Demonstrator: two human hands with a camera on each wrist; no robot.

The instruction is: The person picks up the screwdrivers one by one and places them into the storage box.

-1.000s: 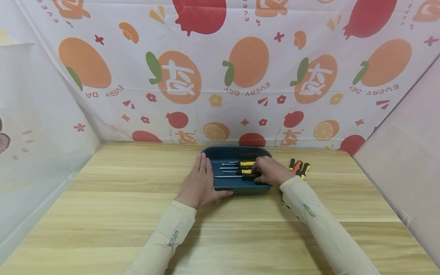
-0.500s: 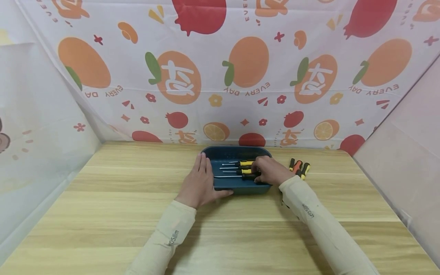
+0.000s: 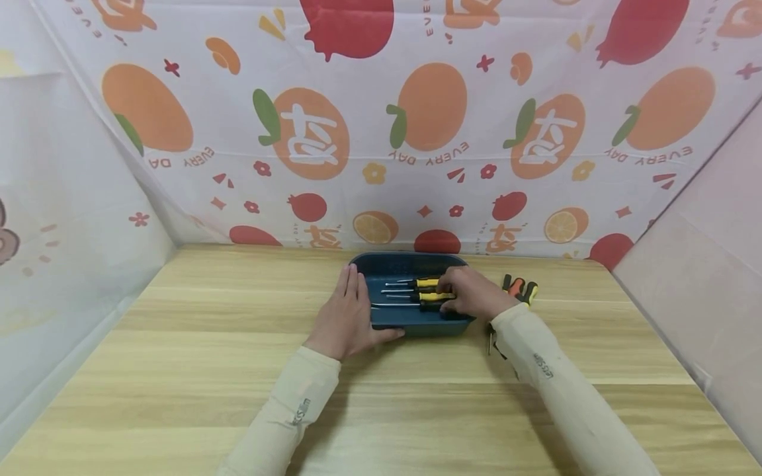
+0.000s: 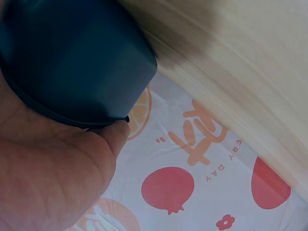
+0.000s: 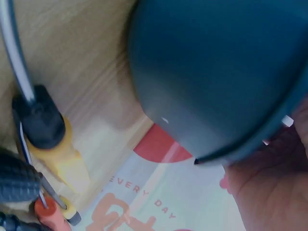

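Touching blue tray point(image 3: 431, 330) on table point(image 3: 238, 370): left hand point(image 3: 346, 318), fingers straight along its nine-o'clock end, thumb at seven. Screwdrivers point(image 3: 424, 297) lie inside, shafts toward nine, handles toward three, where right hand point(image 3: 476, 294) curls its fingers over the handle ends; cannot tell whether they pinch one. Tray looks stiff, light, likely to slide; best steadied by the rim. Screwdrivers probably rigid, handle-heavy; smooth shafts may slip, so take mid-handle. More tools point(image 3: 516, 287) outside, at three.
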